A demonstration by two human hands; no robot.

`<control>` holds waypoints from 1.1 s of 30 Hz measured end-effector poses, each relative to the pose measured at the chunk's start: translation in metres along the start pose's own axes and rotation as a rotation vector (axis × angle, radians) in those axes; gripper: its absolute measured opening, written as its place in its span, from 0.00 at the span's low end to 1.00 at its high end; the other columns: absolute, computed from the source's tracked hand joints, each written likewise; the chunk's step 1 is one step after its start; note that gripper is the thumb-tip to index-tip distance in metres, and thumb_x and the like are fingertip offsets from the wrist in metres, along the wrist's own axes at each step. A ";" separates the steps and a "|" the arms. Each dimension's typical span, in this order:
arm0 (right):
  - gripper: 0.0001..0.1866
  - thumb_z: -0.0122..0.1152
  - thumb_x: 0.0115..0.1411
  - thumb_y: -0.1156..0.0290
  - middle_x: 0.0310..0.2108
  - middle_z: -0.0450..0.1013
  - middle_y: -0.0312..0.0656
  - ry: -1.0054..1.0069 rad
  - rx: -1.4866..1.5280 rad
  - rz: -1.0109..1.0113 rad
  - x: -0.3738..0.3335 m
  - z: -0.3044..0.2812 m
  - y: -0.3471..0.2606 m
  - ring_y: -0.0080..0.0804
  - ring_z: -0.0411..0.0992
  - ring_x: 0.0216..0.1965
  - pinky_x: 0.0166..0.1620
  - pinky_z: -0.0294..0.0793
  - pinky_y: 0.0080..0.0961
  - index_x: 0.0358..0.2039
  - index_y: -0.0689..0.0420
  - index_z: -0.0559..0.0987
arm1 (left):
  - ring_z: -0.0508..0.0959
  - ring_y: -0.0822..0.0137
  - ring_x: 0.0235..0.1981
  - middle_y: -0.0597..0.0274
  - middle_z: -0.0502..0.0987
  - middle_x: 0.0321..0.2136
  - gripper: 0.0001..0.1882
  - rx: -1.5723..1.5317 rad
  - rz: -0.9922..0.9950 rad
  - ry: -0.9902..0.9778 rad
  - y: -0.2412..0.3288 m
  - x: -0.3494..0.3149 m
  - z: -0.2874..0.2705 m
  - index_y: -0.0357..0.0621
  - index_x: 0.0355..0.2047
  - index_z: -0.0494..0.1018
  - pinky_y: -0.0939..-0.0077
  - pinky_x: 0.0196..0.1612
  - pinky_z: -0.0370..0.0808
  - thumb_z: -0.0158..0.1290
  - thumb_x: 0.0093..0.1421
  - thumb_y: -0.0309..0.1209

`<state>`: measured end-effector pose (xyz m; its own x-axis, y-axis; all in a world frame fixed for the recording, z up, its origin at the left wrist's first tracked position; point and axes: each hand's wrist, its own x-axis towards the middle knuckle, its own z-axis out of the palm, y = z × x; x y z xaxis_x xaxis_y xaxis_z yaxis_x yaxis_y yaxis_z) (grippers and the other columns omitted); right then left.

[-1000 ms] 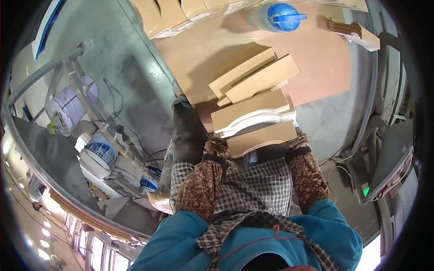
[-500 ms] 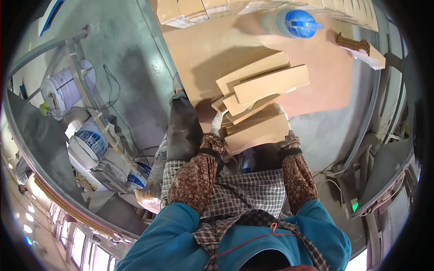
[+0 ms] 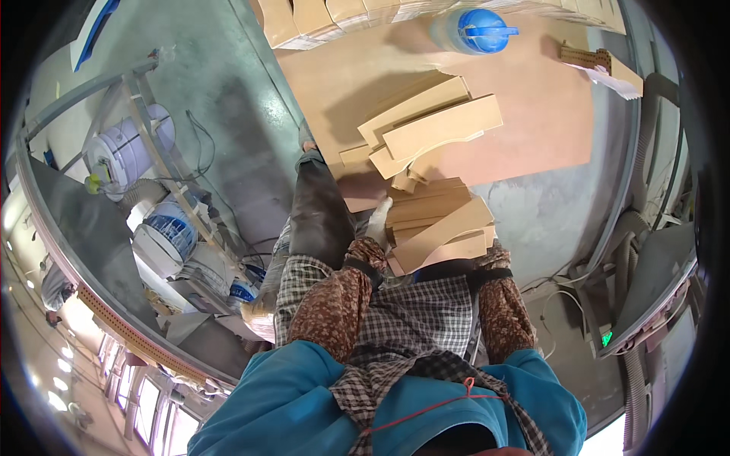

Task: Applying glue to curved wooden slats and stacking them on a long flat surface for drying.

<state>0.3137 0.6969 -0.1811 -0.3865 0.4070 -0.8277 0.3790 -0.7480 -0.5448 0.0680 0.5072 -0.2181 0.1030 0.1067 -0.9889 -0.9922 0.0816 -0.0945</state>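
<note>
Between my hands, in front of my apron, is a stack of tan boards (image 3: 433,204) with curved edges. The top board (image 3: 449,234) lies askew across the others. My left hand (image 3: 378,222), in a whitish glove, is closed on the stack's left end. At its right end is my right hand (image 3: 493,244), its fingers mostly hidden behind the boards. Just beyond lies a loose pile of similar boards (image 3: 441,131), overlapping at uneven angles, with smaller pieces (image 3: 408,178) at its near side.
The pile rests on a large brown sheet (image 3: 540,144). A blue-lidded jug (image 3: 487,32) and a row of stacked boards (image 3: 350,9) stand at the far side. Torn cardboard (image 3: 601,64) lies far right. Metal framing (image 3: 152,129) and buckets (image 3: 169,228) are at left.
The boards in my hands have come away from the pile and spread out, with the top one now turned askew. My right fingers have gone out of sight behind them.
</note>
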 end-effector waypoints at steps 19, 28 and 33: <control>0.28 0.59 0.74 0.66 0.64 0.73 0.47 -0.026 -0.353 -0.269 -0.038 0.094 -0.090 0.35 0.73 0.62 0.65 0.73 0.34 0.71 0.59 0.67 | 0.73 0.63 0.60 0.59 0.75 0.60 0.28 0.044 0.223 -0.206 0.018 -0.061 0.003 0.47 0.68 0.69 0.65 0.65 0.68 0.54 0.72 0.44; 0.28 0.57 0.75 0.65 0.65 0.72 0.46 -0.121 -0.271 -0.220 -0.093 0.148 -0.156 0.36 0.72 0.64 0.65 0.74 0.35 0.72 0.59 0.66 | 0.80 0.61 0.51 0.59 0.81 0.52 0.23 -0.235 0.083 -0.282 0.045 -0.166 -0.017 0.47 0.61 0.75 0.60 0.55 0.79 0.58 0.72 0.45; 0.29 0.57 0.75 0.63 0.65 0.72 0.46 -0.241 -0.407 -0.255 -0.103 0.214 -0.185 0.36 0.71 0.65 0.66 0.73 0.36 0.71 0.58 0.66 | 0.82 0.55 0.49 0.53 0.80 0.53 0.24 -0.405 0.114 -0.335 0.095 -0.230 -0.042 0.44 0.61 0.72 0.56 0.56 0.80 0.58 0.72 0.45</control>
<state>0.1036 0.6813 0.0343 -0.6725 0.3815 -0.6342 0.5250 -0.3580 -0.7721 -0.0534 0.4491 -0.0044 -0.0559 0.4080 -0.9112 -0.9395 -0.3304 -0.0903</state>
